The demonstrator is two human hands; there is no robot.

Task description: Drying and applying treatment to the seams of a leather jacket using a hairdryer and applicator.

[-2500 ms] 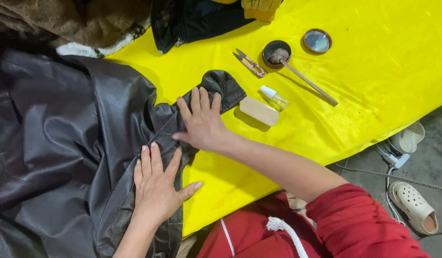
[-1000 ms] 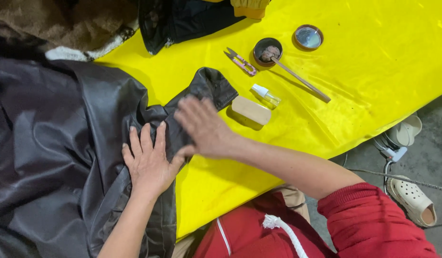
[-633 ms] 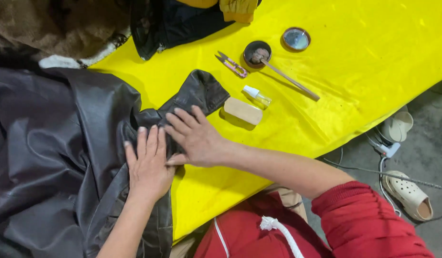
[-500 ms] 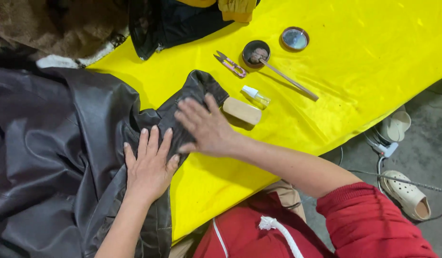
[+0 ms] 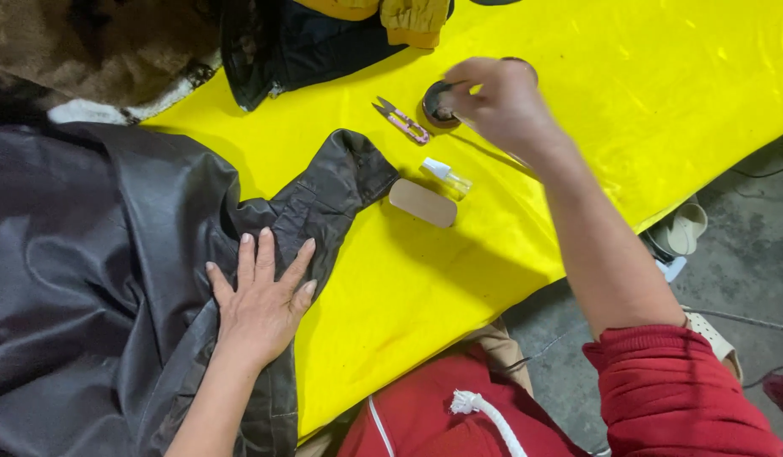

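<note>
The left hand [image 5: 260, 305] is lying flat and open, pressing the dark jacket [image 5: 112, 254] near the yellow cloth's [image 5: 662, 101] left edge. The right hand [image 5: 497, 101] is reaching the small round tin [image 5: 434, 106]; I cannot tell its grip. Next, it probably needs a careful dip.

Dark leather jacket [image 5: 112, 279]: smooth, soft sheen, creased. Yellow cloth [image 5: 628, 110] over the counter: glossy, satin-like, lightly wrinkled. Thread snips [image 5: 401, 120]: bright metal blades, pink plastic handles. Small bottle [image 5: 446, 175]: clear plastic, white cap. Tan block [image 5: 422, 202]: matt, smooth. Brown fur [image 5: 87, 42]: rough, shaggy.
</note>
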